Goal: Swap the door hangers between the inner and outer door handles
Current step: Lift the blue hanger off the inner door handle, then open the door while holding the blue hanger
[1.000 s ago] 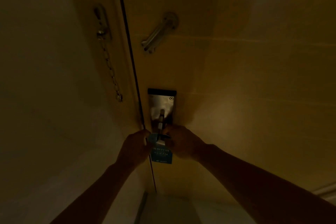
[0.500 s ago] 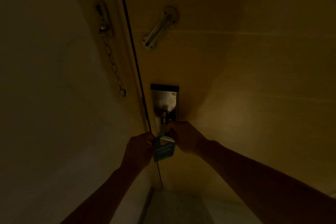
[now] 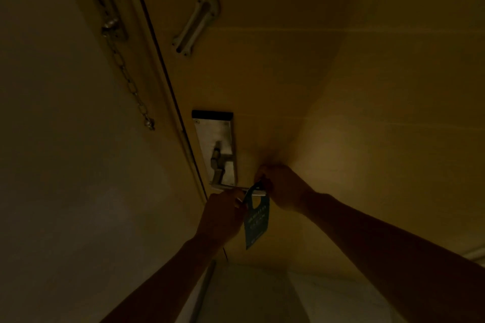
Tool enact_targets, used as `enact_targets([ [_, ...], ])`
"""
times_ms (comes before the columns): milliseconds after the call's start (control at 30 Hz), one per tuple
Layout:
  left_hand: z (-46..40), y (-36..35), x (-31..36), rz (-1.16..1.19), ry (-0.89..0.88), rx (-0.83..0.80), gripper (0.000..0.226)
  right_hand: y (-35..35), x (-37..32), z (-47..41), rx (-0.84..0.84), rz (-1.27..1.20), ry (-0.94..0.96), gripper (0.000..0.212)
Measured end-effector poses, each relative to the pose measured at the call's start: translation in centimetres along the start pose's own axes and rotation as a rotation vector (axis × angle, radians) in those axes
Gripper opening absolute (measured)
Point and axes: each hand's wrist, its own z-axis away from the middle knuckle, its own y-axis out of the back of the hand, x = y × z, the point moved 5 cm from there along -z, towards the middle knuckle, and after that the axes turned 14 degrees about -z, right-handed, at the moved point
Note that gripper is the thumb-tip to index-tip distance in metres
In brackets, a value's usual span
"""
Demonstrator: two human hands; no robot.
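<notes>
We see a dim room and a tan door [image 3: 328,73] from very close. Our left hand [image 3: 221,214] and our right hand [image 3: 284,187] are both up at the door handle [image 3: 236,187], which sticks out along the bottom edge of a shiny metal lock plate [image 3: 216,148]. A dark blue-green door hanger [image 3: 256,220] hangs between our two hands, with its hooked top at the free end of the handle. We cannot tell if the hook is all the way around the handle or just at its tip. The hanger hangs down and tilts a bit, with pale letters on it that are too dark and small to read. Our left hand has its fingers curled and pinches the left side of the hanger near the top. Our right hand is closed up by the top of the hanger at the end of the handle, but it is too dark to tell just what it grips. Higher on the door, a metal bar latch [image 3: 195,23] slants near the door's left edge. On the door frame [image 3: 147,102] to the left, a chain [image 3: 130,81] hangs loose from its metal mount [image 3: 111,17].
</notes>
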Motion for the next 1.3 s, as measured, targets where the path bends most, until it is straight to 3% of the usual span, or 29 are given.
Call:
enact_targets([
  [233, -0.4, -2.0, 3.9, -0.018, -0.067, -0.035, 0.02, 2.7, 2.7, 2.7, 0.017, -0.045, -0.049, 0.021],
  [333, 0.0, -2.2, 4.8, -0.069, -0.097, -0.03, 0.018, 3.2, 2.9, 3.6, 0.016, -0.108, -0.053, 0.029],
  [500, 1.5, -1.6, 3.6, -0.229, -0.141, -0.141, 0.017, 2.3, 2.3, 3.7, 0.01, -0.09, -0.076, 0.034],
  [833, 2.6, 4.7, -6.0, -0.179, 0.18, -0.021, 0.018, -4.8, -1.8, -0.3, -0.134, 0.104, -0.057, 0.045],
  [1100, 2.8, 6.0, -12.3, -0.2, 0.332, 0.052, 0.026, -7.4, -1.9, -2.6, -0.119, 0.234, -0.227, 0.046],
  [1300, 3.2, 5.3, -15.1, -0.202, 0.369, 0.067, 0.021, -9.1, -0.6, -3.2, -0.062, -0.023, -0.321, 0.058],
])
